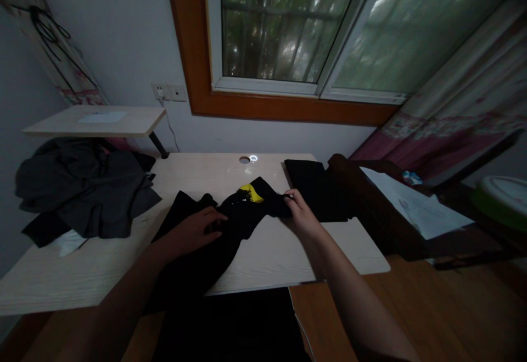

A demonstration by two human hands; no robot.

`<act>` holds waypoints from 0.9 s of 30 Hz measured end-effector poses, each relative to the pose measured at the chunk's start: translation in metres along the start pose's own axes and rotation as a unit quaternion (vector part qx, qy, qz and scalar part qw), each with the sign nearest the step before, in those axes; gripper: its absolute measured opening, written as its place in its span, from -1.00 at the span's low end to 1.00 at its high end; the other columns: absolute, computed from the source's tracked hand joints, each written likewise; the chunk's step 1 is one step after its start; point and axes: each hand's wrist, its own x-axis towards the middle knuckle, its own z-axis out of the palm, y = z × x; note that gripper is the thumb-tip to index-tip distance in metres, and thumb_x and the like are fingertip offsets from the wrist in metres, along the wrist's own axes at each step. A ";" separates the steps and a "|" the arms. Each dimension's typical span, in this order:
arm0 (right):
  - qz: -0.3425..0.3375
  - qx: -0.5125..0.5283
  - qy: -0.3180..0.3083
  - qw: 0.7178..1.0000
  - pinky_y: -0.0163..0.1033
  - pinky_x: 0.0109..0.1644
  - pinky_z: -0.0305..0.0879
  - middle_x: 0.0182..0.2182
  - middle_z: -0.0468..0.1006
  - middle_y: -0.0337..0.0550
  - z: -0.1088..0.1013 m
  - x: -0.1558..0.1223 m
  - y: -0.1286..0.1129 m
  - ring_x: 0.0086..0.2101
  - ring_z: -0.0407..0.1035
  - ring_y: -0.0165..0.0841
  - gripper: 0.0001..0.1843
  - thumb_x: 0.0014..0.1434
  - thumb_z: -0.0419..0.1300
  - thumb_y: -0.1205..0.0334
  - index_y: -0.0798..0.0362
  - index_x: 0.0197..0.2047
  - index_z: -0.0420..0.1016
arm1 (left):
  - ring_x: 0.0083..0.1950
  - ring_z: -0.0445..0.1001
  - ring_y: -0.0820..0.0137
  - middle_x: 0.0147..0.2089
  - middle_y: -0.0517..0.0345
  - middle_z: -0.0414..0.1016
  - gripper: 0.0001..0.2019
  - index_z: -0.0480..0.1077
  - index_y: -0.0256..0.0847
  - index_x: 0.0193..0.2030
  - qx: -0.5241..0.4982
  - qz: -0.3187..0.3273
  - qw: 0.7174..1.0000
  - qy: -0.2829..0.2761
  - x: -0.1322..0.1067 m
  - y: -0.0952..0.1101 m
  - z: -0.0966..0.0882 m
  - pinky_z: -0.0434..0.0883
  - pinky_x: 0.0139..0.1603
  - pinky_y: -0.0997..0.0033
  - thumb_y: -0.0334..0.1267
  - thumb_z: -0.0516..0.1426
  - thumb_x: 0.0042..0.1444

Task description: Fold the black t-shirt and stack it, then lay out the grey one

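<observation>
A black shirt [230, 222] with a yellow print lies crumpled across the table, its lower part hanging over the front edge. My right hand [300, 208] pinches the right end of the cloth between thumb and fingers. Over the left part of the shirt is my left hand [201, 229], with thumb and fingers apart; whether it touches the cloth is hard to tell in the dim light. Just beyond my right hand, a folded black cloth [317, 186] lies flat near the table's right side.
The pale wooden table [267, 252] stands against the wall below a window. A heap of dark grey clothes [90, 186] sits at the left, partly under a small raised shelf [135, 123]. Papers [411, 202] lie on dark furniture to the right.
</observation>
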 end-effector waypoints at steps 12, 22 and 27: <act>0.023 0.163 0.022 0.986 -0.10 -0.10 0.50 -0.14 0.59 -0.14 -0.014 0.020 -0.029 -0.21 0.52 -0.22 -0.25 0.17 0.28 -0.17 -0.15 0.34 0.23 | 0.17 0.47 0.18 0.31 0.03 0.29 -0.35 0.17 0.10 0.43 0.083 -0.019 0.991 0.102 0.022 -0.049 0.025 0.44 0.18 0.16 0.00 0.20 0.23; -0.111 -0.121 0.027 0.986 0.11 0.32 0.29 0.24 0.45 -0.03 -0.011 0.015 0.017 0.21 0.35 -0.14 -0.38 0.27 0.12 0.23 -0.11 0.39 0.26 | 0.02 0.53 0.25 0.15 0.10 0.37 -0.65 0.44 0.01 0.15 0.099 -0.084 0.978 0.165 0.027 -0.063 0.022 0.49 0.06 0.20 -0.03 0.15 0.26; -0.213 -0.369 0.053 0.903 0.17 0.39 0.17 0.31 0.38 -0.02 -0.020 0.012 0.009 0.29 0.22 -0.08 -0.47 0.27 0.04 0.40 -0.06 0.27 0.45 | 0.04 0.52 0.23 0.12 0.10 0.38 -0.65 0.46 -0.01 0.13 0.086 -0.102 0.973 0.188 0.026 -0.069 0.018 0.49 0.05 0.18 -0.02 0.15 0.25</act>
